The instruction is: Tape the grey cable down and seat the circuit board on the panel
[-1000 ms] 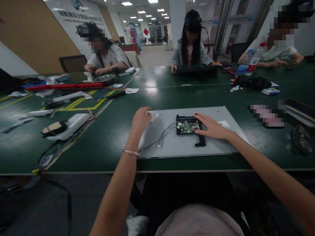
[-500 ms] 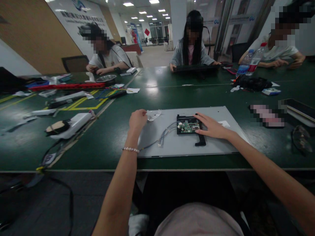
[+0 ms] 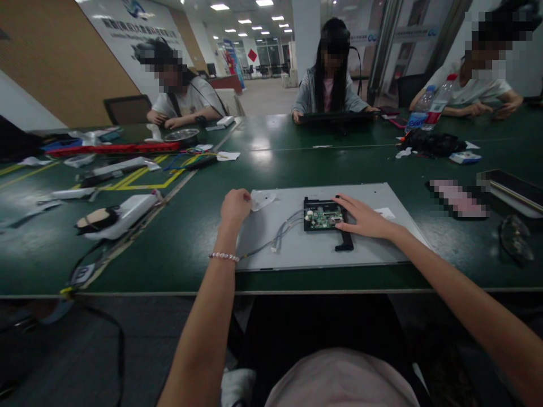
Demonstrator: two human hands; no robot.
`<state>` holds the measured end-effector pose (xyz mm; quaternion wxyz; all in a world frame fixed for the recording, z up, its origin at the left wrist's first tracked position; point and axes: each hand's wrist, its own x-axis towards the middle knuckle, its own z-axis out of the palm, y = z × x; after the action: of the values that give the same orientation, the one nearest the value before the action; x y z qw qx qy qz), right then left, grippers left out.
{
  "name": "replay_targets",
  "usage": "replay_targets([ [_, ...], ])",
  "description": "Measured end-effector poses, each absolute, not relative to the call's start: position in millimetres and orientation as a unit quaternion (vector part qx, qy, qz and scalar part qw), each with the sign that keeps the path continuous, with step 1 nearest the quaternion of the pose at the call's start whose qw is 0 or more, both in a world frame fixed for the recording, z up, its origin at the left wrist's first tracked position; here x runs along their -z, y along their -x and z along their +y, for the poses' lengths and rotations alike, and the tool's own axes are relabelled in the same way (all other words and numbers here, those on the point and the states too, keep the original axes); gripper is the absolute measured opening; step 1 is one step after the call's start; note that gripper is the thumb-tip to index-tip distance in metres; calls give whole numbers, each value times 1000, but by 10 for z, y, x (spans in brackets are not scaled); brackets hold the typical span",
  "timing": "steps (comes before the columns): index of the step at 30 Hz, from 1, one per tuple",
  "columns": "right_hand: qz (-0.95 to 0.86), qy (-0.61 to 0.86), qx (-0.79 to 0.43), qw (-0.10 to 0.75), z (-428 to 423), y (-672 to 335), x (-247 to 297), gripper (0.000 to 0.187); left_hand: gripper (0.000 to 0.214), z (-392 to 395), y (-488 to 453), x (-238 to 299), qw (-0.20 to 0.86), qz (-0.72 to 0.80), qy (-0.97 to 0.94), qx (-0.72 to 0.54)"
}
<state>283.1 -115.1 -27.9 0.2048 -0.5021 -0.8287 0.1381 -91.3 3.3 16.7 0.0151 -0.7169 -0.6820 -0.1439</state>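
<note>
A flat grey panel lies on the table in front of me. On it rests a black plastic bracket carrying a green circuit board. Grey cables run from the board toward my left wrist. My right hand lies over the bracket's right side, fingers spread and touching its edge. At the panel's far left corner, my left hand has curled fingers that meet the end of a thin white label. The fingertips themselves are partly hidden. Another white label shows behind my right hand.
Left on the green table lies a white device with a strapped beige pad. Farther back is a red bar. At the right are phones, glasses and bottles. Several people sit across the table.
Almost nothing differs. The white label's end near my left fingers looks slightly shifted, and the whole view has drifted a little. My right hand stays on the bracket.
</note>
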Motion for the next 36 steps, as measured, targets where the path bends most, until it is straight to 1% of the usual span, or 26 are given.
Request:
replay_targets([
  [5, -833, 495, -130, 211, -1148, -2831, 296, 79, 27, -77, 840, -280, 30, -688, 697, 201],
  [8, -832, 495, -129, 214, -1164, -2824, 283, 79, 27, -125, 744, -349, 31, -649, 717, 252],
  [11, -829, 492, -145, 221, -1181, -2817, 234, 79, 24, -142, 576, -404, -35, -585, 751, 305],
  [15, -826, 475, -136, 270, -1141, -2794, 91, 76, 17, -144, 243, -470, -154, -493, 781, 352],
  [17, -830, 463, -108, 294, -1077, -2761, 0, 73, 15, -130, 49, -499, -199, -449, 799, 349],
  [19, -838, 445, -72, 306, -994, -2709, -82, 66, 13, -95, -136, -514, -230, -422, 813, 329],
  [22, -854, 420, -19, 307, -875, -2602, -148, 53, 10, -12, -345, -480, -291, -397, 815, 306],
  [27, -858, 413, 43, 304, -784, -2433, -110, 44, 10, 42, -423, -329, -422, -354, 780, 298],
  [32, -860, 405, 88, 298, -761, -2362, -92, 36, 12, -24, -389, -252, -486, -347, 748, 289],
  [36, -865, 401, 127, 275, -761, -2348, -78, 26, 11, -2, -413, -182, -494, -349, 739, 297],
])
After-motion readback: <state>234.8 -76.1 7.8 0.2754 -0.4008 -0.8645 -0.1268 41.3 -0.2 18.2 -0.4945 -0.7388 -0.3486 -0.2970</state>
